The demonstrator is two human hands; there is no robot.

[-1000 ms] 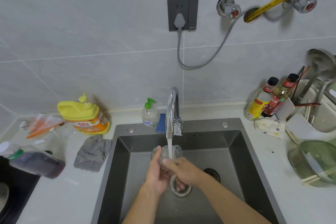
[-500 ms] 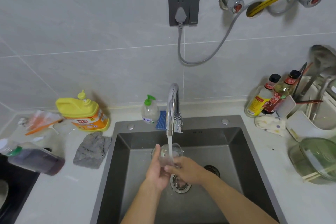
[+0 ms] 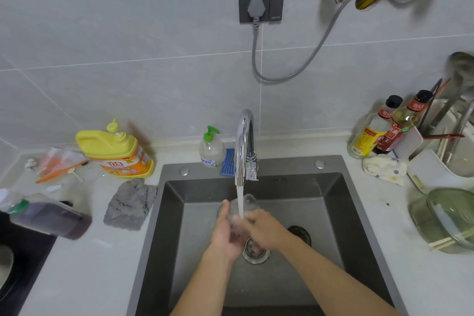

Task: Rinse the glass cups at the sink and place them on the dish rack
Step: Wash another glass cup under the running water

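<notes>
A clear glass cup (image 3: 247, 206) is held over the dark sink (image 3: 333, 213) under the running stream from the chrome faucet (image 3: 245, 146). My left hand (image 3: 225, 233) wraps the cup from the left side. My right hand (image 3: 264, 232) grips it from the right, fingers at its lower part. Water runs into the cup's mouth. The white dish rack (image 3: 436, 161) stands at the far right on the counter, with utensils in it.
A drain strainer (image 3: 256, 251) lies below the hands. On the left counter are a grey cloth (image 3: 130, 204), a yellow detergent jug (image 3: 115, 151) and a lying bottle (image 3: 48, 218). Soap dispenser (image 3: 211, 147), sauce bottles (image 3: 384, 131), a patterned rag (image 3: 384, 169) and a green glass lid (image 3: 448, 218) stand around the sink.
Both hands stay on the cup under the stream, turning it slightly. The view has tilted a little upward.
</notes>
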